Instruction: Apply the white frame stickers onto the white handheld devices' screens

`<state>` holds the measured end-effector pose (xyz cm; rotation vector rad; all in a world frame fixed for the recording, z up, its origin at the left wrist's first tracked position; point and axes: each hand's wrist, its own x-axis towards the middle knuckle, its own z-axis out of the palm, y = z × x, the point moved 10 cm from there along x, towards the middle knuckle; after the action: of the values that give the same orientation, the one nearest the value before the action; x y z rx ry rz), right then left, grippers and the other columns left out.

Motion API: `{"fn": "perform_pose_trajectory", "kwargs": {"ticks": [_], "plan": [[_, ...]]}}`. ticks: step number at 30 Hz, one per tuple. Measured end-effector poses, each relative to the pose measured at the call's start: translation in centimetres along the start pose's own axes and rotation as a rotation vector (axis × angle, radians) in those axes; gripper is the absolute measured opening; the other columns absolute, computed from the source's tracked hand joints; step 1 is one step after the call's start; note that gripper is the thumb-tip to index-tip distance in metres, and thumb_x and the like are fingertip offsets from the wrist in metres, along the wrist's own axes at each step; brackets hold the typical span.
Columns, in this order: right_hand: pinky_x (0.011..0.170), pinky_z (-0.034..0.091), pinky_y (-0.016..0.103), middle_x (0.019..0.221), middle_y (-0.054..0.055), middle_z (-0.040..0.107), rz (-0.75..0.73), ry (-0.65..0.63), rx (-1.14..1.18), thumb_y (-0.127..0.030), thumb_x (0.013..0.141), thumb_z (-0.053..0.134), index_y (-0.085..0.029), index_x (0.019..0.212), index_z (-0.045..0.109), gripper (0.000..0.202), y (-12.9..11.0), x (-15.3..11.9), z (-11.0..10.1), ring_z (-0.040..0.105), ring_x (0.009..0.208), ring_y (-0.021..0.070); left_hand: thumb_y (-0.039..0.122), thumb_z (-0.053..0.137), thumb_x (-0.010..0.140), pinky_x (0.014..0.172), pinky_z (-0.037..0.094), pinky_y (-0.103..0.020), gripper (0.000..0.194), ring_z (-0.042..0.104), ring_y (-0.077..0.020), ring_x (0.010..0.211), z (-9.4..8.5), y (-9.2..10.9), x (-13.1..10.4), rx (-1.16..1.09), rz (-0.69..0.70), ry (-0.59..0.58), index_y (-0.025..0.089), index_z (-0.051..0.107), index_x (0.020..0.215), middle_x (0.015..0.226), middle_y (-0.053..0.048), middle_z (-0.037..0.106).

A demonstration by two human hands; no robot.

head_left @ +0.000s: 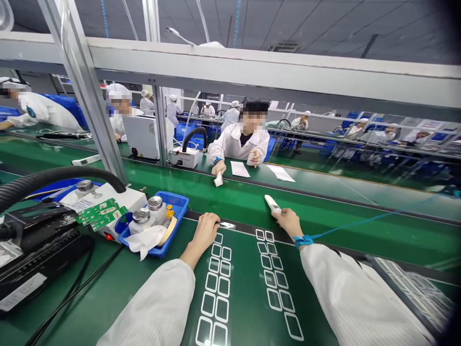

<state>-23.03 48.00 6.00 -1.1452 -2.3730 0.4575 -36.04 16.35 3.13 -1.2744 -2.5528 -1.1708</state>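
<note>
My right hand, with a blue wrist strap, grips one end of a slim white handheld device over the green belt. Its far end points away from me. My left hand is closed at the black strip along the bench edge, its fingertips on a small shiny white-edged piece. Between my arms, clear rounded panels with white frames lie in two double columns on the green mat: a left group and a right group.
At left, a blue tray holds metal-topped bottles and yellow parts. Green circuit boards rest on a white box beside a black hose. Stacked frames lie at right. Opposite, a co-worker handles white pieces across the belt.
</note>
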Motion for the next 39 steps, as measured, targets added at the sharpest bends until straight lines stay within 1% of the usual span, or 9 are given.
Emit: {"fn": "perform_pose_trajectory", "kwargs": {"ticks": [3, 5, 8, 12, 17, 20, 23, 30, 39], "plan": [[0.073, 0.048, 0.035, 0.103, 0.019, 0.068, -0.017, 0.020, 0.055, -0.030, 0.077, 0.059, -0.008, 0.111, 0.062, 0.041, 0.0, -1.2, -0.1, 0.066, 0.089, 0.0276, 0.008, 0.058, 0.084, 0.091, 0.039, -0.041, 0.027, 0.053, -0.0247, 0.104, -0.3, -0.3, 0.4, -0.014, -0.005, 0.009, 0.022, 0.064, 0.106, 0.106, -0.006, 0.066], [0.076, 0.048, 0.035, 0.112, 0.018, 0.064, -0.058, 0.021, 0.101, -0.028, 0.079, 0.054, -0.010, 0.113, 0.060, 0.039, -0.4, -2.5, -0.6, 0.066, 0.083, 0.0231, 0.013, 0.060, 0.084, 0.090, 0.039, -0.042, 0.019, 0.051, -0.0260, 0.102, -0.5, -0.6, 0.6, -0.040, -0.014, 0.020, 0.022, 0.065, 0.100, 0.103, -0.006, 0.065], [0.076, 0.049, 0.036, 0.107, 0.015, 0.065, -0.140, 0.002, 0.179, -0.027, 0.078, 0.053, -0.012, 0.108, 0.062, 0.034, -1.6, -4.6, -1.8, 0.063, 0.070, 0.0185, 0.013, 0.062, 0.082, 0.088, 0.039, -0.042, 0.008, 0.051, -0.0254, 0.097, -1.1, -0.7, 0.9, -0.114, -0.023, 0.040, 0.021, 0.064, 0.081, 0.094, -0.005, 0.063], [0.070, 0.051, 0.036, 0.099, 0.013, 0.066, -0.244, -0.034, 0.291, -0.030, 0.075, 0.052, -0.013, 0.100, 0.062, 0.032, -4.0, -7.9, -3.2, 0.061, 0.065, 0.0180, 0.007, 0.059, 0.079, 0.086, 0.040, -0.040, 0.020, 0.054, -0.0228, 0.090, -1.8, -0.4, 0.7, -0.268, -0.035, 0.085, 0.021, 0.054, 0.066, 0.081, -0.002, 0.061], [0.061, 0.050, 0.032, 0.078, 0.008, 0.067, -0.369, -0.140, 0.425, -0.037, 0.081, 0.049, -0.016, 0.090, 0.063, 0.027, -9.3, -13.2, -3.3, 0.061, 0.066, 0.0195, 0.026, 0.048, 0.089, 0.063, 0.048, -0.029, 0.012, 0.060, -0.0160, 0.062, -0.9, 0.3, -0.3, -0.570, -0.122, 0.134, 0.023, 0.047, 0.078, 0.065, 0.003, 0.058], [0.062, 0.049, 0.030, 0.074, 0.005, 0.067, -0.447, -0.203, 0.464, -0.036, 0.084, 0.050, -0.019, 0.082, 0.065, 0.023, -13.1, -16.4, -2.3, 0.061, 0.066, 0.0187, 0.037, 0.040, 0.092, 0.043, 0.042, -0.023, 0.015, 0.054, -0.0131, 0.044, 0.1, 0.4, -1.1, -0.727, -0.215, 0.183, 0.025, 0.042, 0.083, 0.056, 0.007, 0.051], [0.061, 0.046, 0.029, 0.073, 0.005, 0.067, -0.492, -0.225, 0.475, -0.030, 0.085, 0.049, -0.019, 0.078, 0.065, 0.020, -15.6, -18.4, -0.9, 0.060, 0.065, 0.0183, 0.042, 0.043, 0.090, 0.036, 0.034, -0.019, 0.019, 0.045, -0.0107, 0.036, 0.5, 0.7, -1.9, -0.821, -0.259, 0.234, 0.025, 0.042, 0.082, 0.050, 0.010, 0.043], [0.054, 0.040, 0.026, 0.064, 0.003, 0.062, -0.513, -0.187, 0.448, -0.020, 0.085, 0.048, -0.018, 0.071, 0.061, 0.019, -16.4, -18.5, 0.9, 0.055, 0.056, 0.0162, 0.046, 0.055, 0.085, 0.037, 0.028, -0.017, 0.025, 0.036, -0.0074, 0.036, 0.3, 0.7, -2.4, -0.919, -0.262, 0.286, 0.023, 0.047, 0.078, 0.044, 0.011, 0.040], [0.059, 0.041, 0.023, 0.070, 0.000, 0.060, -0.648, -0.139, 0.278, -0.017, 0.091, 0.043, -0.020, 0.077, 0.057, 0.020, -16.8, -21.0, -0.1, 0.055, 0.061, 0.0137, 0.052, 0.066, 0.073, 0.039, 0.037, -0.019, 0.036, 0.045, -0.0087, 0.037, 2.2, 0.7, -1.8, -1.123, -0.311, 0.149, 0.021, 0.049, 0.079, 0.047, 0.009, 0.050]]}}
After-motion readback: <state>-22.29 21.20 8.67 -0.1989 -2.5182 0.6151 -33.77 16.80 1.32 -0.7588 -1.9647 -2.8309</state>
